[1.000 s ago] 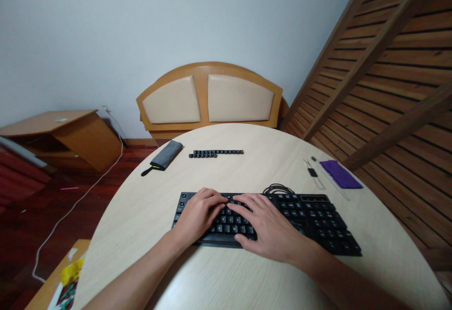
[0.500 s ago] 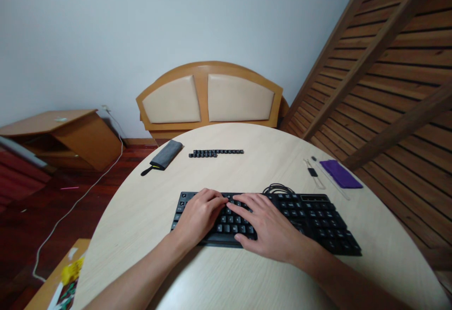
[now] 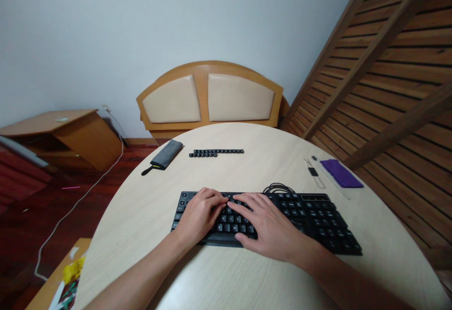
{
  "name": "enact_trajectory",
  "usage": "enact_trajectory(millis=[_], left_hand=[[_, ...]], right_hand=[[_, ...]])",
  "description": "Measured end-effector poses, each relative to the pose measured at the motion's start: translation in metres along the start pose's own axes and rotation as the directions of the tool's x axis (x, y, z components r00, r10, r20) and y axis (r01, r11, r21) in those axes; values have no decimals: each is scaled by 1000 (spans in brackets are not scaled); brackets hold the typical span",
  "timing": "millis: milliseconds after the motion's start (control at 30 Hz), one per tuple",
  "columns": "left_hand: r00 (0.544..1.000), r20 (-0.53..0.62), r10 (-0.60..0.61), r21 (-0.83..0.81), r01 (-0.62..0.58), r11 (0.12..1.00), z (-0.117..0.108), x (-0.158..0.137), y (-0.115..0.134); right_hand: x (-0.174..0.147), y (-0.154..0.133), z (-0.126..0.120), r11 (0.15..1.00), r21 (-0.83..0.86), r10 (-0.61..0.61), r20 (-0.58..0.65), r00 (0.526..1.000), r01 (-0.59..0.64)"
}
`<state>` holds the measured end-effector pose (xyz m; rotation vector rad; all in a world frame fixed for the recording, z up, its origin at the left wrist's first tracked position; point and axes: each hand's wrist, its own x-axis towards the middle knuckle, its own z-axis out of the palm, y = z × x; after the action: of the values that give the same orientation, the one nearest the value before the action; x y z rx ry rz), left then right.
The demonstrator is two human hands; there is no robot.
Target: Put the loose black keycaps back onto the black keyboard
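A black computer keyboard lies on the round table before me, some keycap positions at its upper left looking bare. My left hand rests over its left half, fingers bent and drawn together, the index tip on the upper key rows. Whatever those fingers may pinch is hidden. Over the middle of the keys is my right hand, fingers apart, its index tip close to the left one and its thumb at the lower edge. Loose black keycaps stand in rows farther back on the table.
A grey pouch lies at the back left of the round table. To the right are a wire keycap puller, a slim brush and a purple cloth. The keyboard's coiled cable sits behind it.
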<state>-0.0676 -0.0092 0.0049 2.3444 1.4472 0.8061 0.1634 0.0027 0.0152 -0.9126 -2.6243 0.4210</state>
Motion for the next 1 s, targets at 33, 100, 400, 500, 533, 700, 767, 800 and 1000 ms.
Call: enact_trajectory(millis=[33, 100, 400, 500, 533, 700, 767, 800, 1000], left_hand=[[1000, 0, 0, -9, 0, 1000, 0, 0, 0], [1000, 0, -4, -31, 4, 1000, -1, 1, 0], [996, -16, -87, -91, 85, 992, -3, 2, 0], [996, -5, -92, -92, 92, 992, -3, 3, 0], [995, -4, -95, -91, 94, 991, -3, 3, 0], [994, 7, -109, -68, 110, 992, -2, 5, 1], [994, 4, -111, -58, 111, 992, -2, 6, 1], [994, 3, -110, -54, 110, 992, -2, 6, 1], [993, 32, -114, -60, 116, 991, -2, 8, -1]], right_hand=[[0, 0, 0, 1000, 0, -2, -2, 1000, 2], [0, 0, 1, 1000, 2, -5, -4, 1000, 5], [-1, -1, -1, 1000, -19, 0, 2, 1000, 1], [0, -3, -1, 1000, -29, -3, -1, 1000, 3], [0, -3, -1, 999, -32, -5, -3, 1000, 5], [1, -4, 0, 998, -55, -1, -5, 1000, 1], [1, -4, 0, 998, -58, -3, -9, 1000, 3], [1, -4, 0, 998, -58, -5, -10, 1000, 4], [2, -6, -1, 998, -61, 5, 0, 1000, -5]])
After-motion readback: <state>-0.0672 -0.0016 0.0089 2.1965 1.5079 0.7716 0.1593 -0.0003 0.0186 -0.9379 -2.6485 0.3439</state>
